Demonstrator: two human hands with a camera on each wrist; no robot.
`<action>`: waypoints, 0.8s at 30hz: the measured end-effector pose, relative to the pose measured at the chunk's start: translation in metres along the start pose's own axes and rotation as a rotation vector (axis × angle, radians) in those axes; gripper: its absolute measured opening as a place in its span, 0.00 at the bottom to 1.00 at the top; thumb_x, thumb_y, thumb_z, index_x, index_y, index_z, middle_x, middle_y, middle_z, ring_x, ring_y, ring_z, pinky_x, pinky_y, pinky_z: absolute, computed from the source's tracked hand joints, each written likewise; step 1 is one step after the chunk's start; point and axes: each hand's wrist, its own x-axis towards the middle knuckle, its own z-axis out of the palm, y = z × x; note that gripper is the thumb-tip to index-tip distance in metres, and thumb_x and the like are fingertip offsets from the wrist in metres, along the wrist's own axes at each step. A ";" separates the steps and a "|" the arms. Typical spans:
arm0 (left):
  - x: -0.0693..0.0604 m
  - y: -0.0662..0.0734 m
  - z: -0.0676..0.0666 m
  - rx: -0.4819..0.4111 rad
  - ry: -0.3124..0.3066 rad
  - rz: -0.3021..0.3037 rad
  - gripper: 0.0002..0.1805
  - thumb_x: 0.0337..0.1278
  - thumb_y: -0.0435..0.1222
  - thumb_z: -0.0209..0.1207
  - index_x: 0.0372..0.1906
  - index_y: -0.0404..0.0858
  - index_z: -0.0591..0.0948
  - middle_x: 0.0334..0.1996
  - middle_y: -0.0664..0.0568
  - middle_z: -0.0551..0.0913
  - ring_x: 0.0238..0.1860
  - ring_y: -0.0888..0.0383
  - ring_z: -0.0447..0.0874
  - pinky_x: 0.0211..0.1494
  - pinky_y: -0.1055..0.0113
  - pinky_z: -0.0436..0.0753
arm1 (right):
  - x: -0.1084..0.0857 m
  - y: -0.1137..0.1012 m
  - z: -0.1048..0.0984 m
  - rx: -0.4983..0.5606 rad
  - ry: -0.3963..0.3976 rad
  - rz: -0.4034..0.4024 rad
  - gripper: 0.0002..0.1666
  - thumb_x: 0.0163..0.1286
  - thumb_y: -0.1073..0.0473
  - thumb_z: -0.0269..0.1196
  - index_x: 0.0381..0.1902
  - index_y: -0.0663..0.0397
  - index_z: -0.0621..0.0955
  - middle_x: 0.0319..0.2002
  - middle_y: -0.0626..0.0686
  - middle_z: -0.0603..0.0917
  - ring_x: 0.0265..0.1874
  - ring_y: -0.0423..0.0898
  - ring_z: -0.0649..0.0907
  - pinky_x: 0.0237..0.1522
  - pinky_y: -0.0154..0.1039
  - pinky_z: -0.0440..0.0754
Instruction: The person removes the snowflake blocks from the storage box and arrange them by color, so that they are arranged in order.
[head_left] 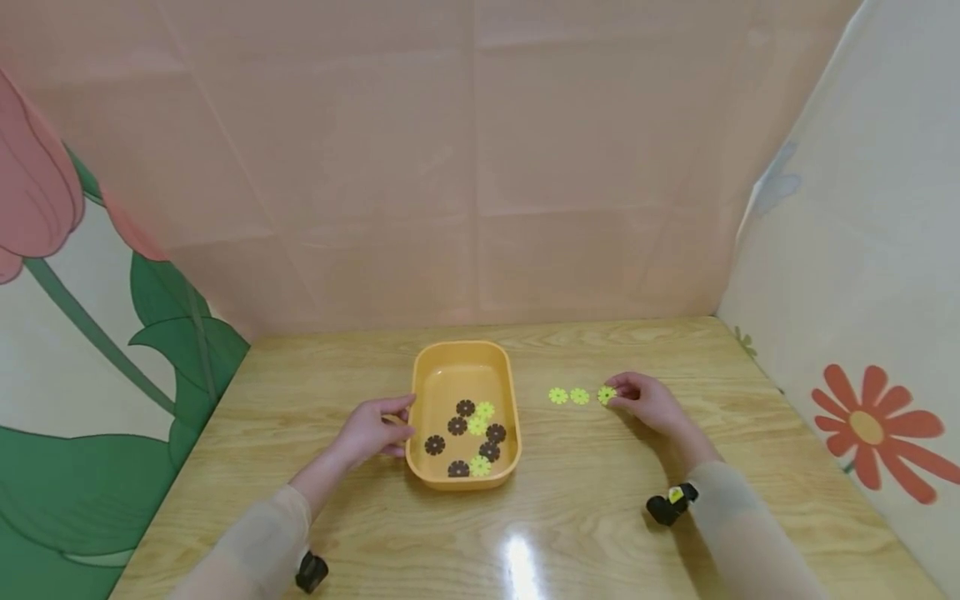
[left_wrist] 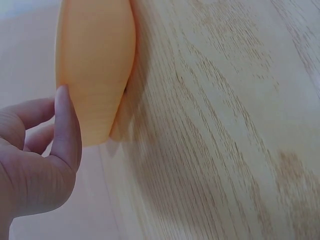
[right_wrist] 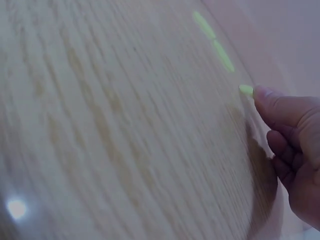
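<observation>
An orange tray (head_left: pixel 427 371) holds several dark brown flower-shaped discs (head_left: pixel 434 445) and several yellow-green ones (head_left: pixel 480 465). My left hand (head_left: pixel 367 432) is at the tray's left side, thumb and fingers spread along its outer wall; the left wrist view shows the thumb (left_wrist: pixel 64 115) against that wall. Right of the tray, two yellow-green flower discs (head_left: pixel 557 396) lie side by side on the table. In line with them, my right hand (head_left: pixel 647 402) pinches a third yellow-green flower disc (head_left: pixel 604 394) between thumb and fingers. That disc (right_wrist: pixel 245 89) is partly covered by the fingertips in the right wrist view.
The wood-grain table (head_left: pixel 585 533) meets a plain pinkish back sheet (head_left: pixel 480 250). Flower-printed panels flank both sides, with a red flower (head_left: pixel 866 427) on the right one. Small black devices (head_left: pixel 312 572) sit at both wrists.
</observation>
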 end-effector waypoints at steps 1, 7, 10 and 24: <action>0.000 0.000 0.000 0.001 -0.001 0.000 0.34 0.52 0.19 0.63 0.68 0.32 0.71 0.48 0.39 0.75 0.32 0.51 0.80 0.34 0.58 0.91 | 0.000 -0.001 0.001 -0.009 -0.001 -0.010 0.16 0.65 0.62 0.70 0.48 0.62 0.82 0.35 0.53 0.81 0.34 0.45 0.77 0.32 0.30 0.78; -0.001 0.000 0.000 0.006 -0.006 0.008 0.34 0.53 0.20 0.64 0.68 0.32 0.71 0.49 0.37 0.75 0.32 0.51 0.81 0.35 0.57 0.91 | 0.002 0.001 0.006 -0.043 0.013 -0.065 0.14 0.64 0.65 0.70 0.46 0.62 0.83 0.33 0.51 0.81 0.33 0.45 0.77 0.33 0.31 0.78; -0.001 0.001 0.000 0.013 0.000 0.008 0.34 0.53 0.20 0.64 0.68 0.32 0.71 0.49 0.37 0.75 0.32 0.51 0.81 0.35 0.57 0.91 | 0.003 0.003 0.008 -0.082 0.021 -0.099 0.13 0.63 0.64 0.70 0.45 0.62 0.84 0.34 0.51 0.83 0.33 0.45 0.78 0.34 0.33 0.80; 0.000 -0.001 0.001 0.014 0.015 -0.001 0.34 0.52 0.20 0.64 0.67 0.33 0.72 0.48 0.38 0.76 0.30 0.52 0.80 0.34 0.59 0.91 | 0.003 0.006 0.010 -0.145 0.056 -0.162 0.13 0.63 0.62 0.71 0.44 0.61 0.86 0.36 0.53 0.86 0.35 0.47 0.82 0.38 0.41 0.83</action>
